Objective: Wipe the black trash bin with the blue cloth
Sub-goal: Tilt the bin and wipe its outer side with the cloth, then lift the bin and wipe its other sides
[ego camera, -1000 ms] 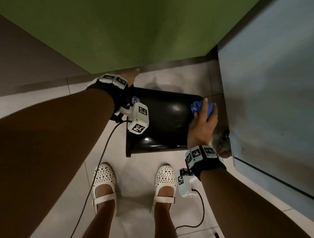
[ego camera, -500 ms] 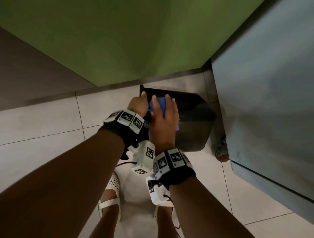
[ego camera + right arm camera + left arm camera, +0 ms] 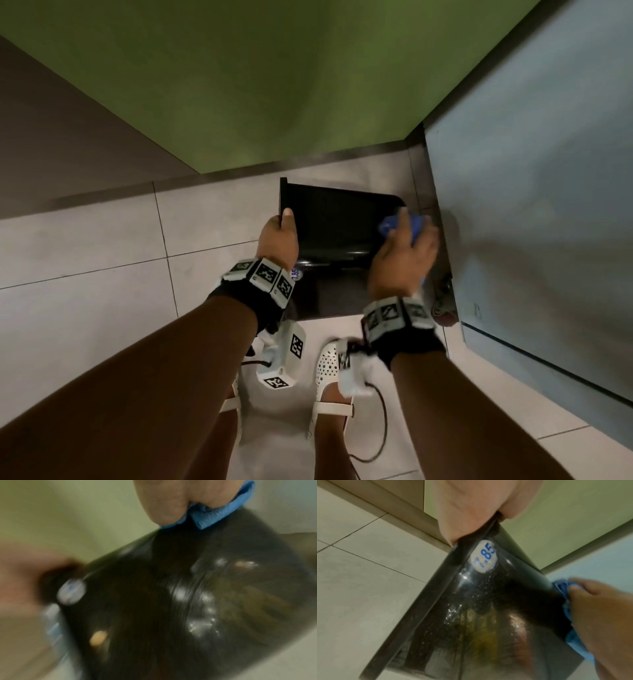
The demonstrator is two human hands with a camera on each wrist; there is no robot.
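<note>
Cloth now rightward, under fingers.

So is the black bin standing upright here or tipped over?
Tipped. The black trash bin shows its glossy side face uppermost, with the left hand gripping its rim and the right hand pressing the blue cloth against its far end.

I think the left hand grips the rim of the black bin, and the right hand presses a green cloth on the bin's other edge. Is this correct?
Almost. The cloth is blue, not green; the head view shows this, and the right wrist view too. The rest holds: the left hand grips the rim of the black bin, and the right hand presses the cloth on the bin's other edge.
</note>
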